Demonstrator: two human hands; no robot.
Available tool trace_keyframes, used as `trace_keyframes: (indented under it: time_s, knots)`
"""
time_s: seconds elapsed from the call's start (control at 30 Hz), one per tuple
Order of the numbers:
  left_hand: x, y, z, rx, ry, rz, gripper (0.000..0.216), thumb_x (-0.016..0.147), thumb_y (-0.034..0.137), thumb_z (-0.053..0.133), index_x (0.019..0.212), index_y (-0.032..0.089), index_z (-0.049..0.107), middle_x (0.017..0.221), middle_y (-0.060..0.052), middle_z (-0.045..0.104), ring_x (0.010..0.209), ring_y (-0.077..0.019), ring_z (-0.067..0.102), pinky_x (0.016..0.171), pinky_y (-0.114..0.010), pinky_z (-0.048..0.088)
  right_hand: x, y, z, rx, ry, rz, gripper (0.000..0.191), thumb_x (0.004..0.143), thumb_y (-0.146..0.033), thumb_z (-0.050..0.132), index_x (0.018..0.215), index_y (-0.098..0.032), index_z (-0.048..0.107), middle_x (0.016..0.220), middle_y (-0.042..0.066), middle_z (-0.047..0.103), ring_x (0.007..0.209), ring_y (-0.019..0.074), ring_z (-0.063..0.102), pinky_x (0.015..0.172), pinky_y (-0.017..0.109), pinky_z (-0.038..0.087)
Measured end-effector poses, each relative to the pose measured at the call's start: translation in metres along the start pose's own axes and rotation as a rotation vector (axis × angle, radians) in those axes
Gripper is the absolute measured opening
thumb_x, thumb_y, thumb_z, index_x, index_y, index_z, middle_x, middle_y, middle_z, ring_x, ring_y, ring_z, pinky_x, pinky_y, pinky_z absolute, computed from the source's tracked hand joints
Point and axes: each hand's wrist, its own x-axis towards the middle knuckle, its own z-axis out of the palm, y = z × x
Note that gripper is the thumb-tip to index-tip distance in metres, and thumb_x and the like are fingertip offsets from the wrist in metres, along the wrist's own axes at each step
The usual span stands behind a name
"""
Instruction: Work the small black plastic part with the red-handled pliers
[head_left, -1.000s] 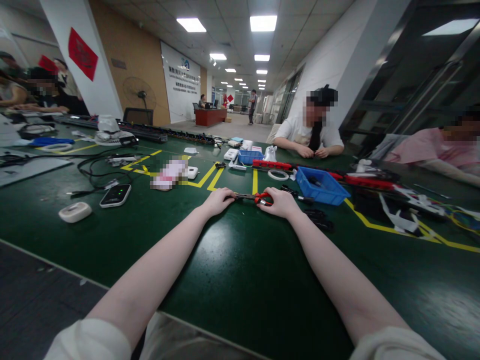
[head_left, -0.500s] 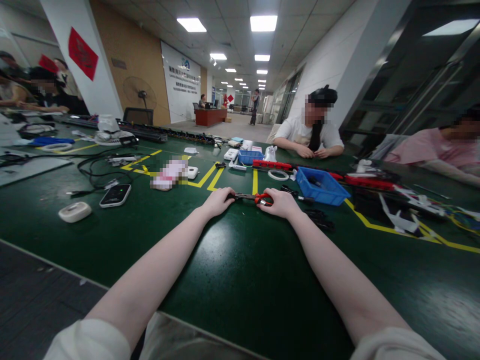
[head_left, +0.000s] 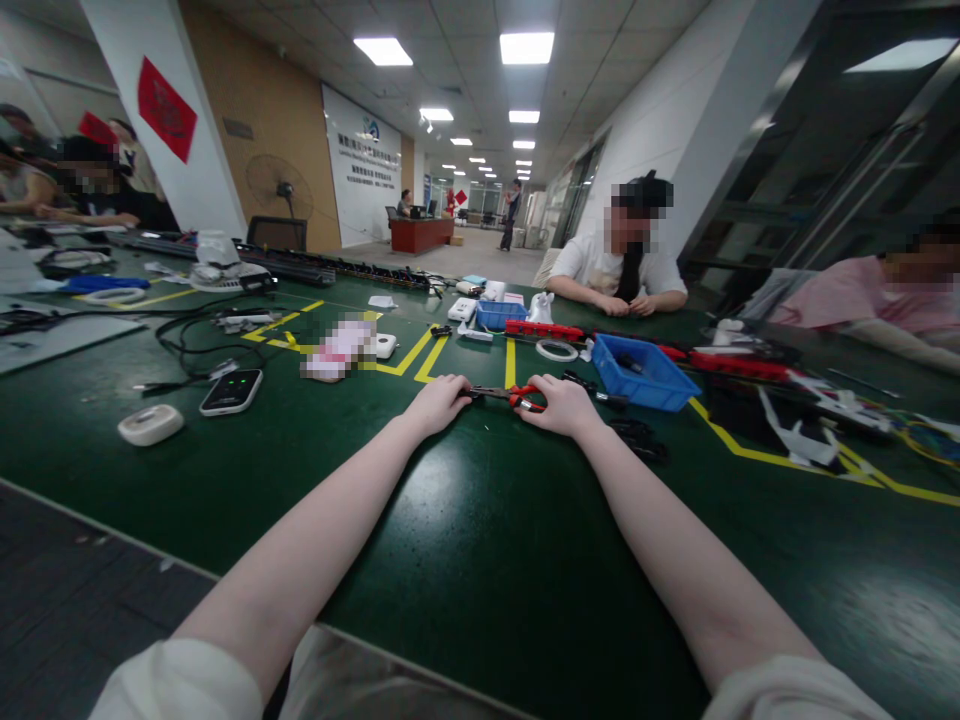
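Over the green table [head_left: 480, 560], my right hand [head_left: 564, 405] is closed on the red handles of a pair of scissors [head_left: 527, 398]. Their metal blades point left, toward my left hand [head_left: 436, 405]. That hand pinches a small black piece [head_left: 474, 392] whose kind I cannot make out, and the blade tips reach it. Whether the blades touch or grip the piece is too small to tell. To the right of my right hand lie several black parts [head_left: 637, 440], beside a blue bin [head_left: 643, 378] with dark items inside.
On the left are a phone [head_left: 341, 350], a black-and-white device [head_left: 231, 391], a white case [head_left: 150, 425] and black cables [head_left: 176, 345]. A smaller blue bin [head_left: 501, 316] and red strips [head_left: 544, 329] stand farther back. A person [head_left: 619, 255] sits across the table; another sits at right.
Both my hands and the scissors stay in nearly the same place. Across the table, the seated person's head and hands have shifted slightly.
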Motion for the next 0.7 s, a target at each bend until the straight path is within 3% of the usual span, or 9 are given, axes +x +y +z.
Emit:
trace_keyframes:
  time_s: [0.7]
  knots:
    - [-0.0018,0.0008,-0.0026,0.007,-0.005,0.019,0.014,0.092,0.025,0.057,0.102,0.019,0.065,0.105,-0.008,0.066,0.100,-0.0237,0.062,0.091,-0.037,0.050,0.0006,0.0039,-0.0012,0.055,-0.056,0.025,0.038,0.079,-0.058,0.060,0.095,-0.024,0.061,0.094,0.005,0.069,0.082,0.0225,0.065,0.067,0.030,0.040]
